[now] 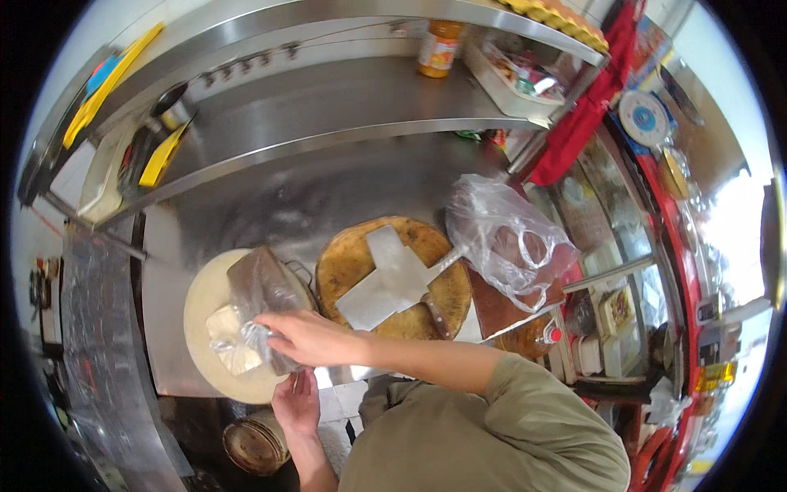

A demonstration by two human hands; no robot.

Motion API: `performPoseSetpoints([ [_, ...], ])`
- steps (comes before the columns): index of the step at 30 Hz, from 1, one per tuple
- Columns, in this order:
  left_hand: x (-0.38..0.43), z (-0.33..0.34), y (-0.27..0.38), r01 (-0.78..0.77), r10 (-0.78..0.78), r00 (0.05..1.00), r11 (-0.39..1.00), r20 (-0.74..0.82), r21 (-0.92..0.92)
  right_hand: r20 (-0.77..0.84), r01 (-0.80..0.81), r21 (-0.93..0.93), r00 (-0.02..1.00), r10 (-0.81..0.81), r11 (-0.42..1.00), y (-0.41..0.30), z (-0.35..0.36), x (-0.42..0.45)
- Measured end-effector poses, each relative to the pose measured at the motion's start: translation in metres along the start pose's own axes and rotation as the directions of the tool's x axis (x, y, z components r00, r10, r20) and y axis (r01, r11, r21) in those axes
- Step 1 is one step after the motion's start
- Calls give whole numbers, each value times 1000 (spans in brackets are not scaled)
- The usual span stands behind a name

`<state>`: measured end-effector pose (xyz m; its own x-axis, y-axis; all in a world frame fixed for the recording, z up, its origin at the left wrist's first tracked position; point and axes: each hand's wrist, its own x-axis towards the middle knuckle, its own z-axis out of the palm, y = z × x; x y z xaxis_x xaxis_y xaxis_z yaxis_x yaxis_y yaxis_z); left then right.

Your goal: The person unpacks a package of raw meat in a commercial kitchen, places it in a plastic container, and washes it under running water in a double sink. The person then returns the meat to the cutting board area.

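Note:
My right hand is closed on the gathered part of a clear plastic bag over a round pale board. Pale, blocky pieces lie by the bag; whether they are inside it is unclear. A flat brown piece shows behind and through the plastic. My left hand is just below, at the board's near edge, fingers bent upward; whether they grip anything cannot be told. To the right, broad metal blades, one with a metal handle, lie on a round wooden chopping block.
A clear plastic bag with loop handles lies right of the block, above a red-capped bottle. A steel shelf crosses behind, holding an orange jar and a white bin. A round container stands below the counter's edge.

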<state>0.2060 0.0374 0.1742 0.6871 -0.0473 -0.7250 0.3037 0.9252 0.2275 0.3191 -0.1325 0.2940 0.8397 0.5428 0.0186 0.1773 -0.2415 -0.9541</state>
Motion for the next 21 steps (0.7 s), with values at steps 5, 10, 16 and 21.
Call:
performPoseSetpoints([
  [5, -19, 10, -81, -458, 506, 861, 736, 44, 498, -12, -58, -522, 998, 61, 851, 39, -136, -144],
  [10, -10, 114, -233, -734, 172, 634, -173, 754, 656, -306, -505, -852, 699, 647, 142, 209, -284, -271],
  [16, 58, 274, -398, -459, -159, 548, -878, 821, 136, -535, -490, -653, 838, 105, 577, 208, -376, -240],
  [21, 101, 301, -381, -293, 70, 645, -897, 761, 331, -285, -605, -455, 794, 537, 653, 205, -397, -236],
])
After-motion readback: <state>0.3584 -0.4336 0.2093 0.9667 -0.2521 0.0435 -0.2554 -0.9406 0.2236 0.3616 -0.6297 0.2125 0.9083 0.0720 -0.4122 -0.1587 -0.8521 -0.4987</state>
